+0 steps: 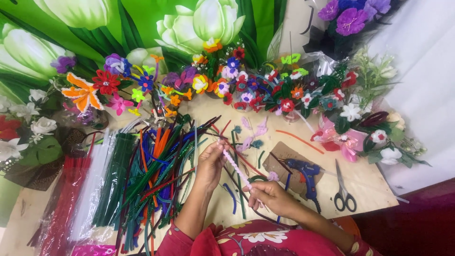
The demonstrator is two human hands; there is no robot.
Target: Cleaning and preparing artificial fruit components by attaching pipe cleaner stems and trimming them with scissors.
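My left hand [210, 163] pinches the upper end of a twisted pale pink pipe cleaner [235, 167] over the wooden table [365, 182]. My right hand [271, 195] grips its lower end, so the strand runs slanted between both hands. A big heap of loose pipe cleaners [156, 175] in green, blue, orange and red lies just left of my left hand. A small pink pipe cleaner piece [273, 176] sits just above my right hand.
A blue glue gun [305, 173] rests on brown cardboard right of my hands, with black-handled scissors [343, 192] beyond it. Packs of red, white and green pipe cleaners [90, 189] lie at the left. Finished pipe cleaner flowers [246, 85] line the table's far edge.
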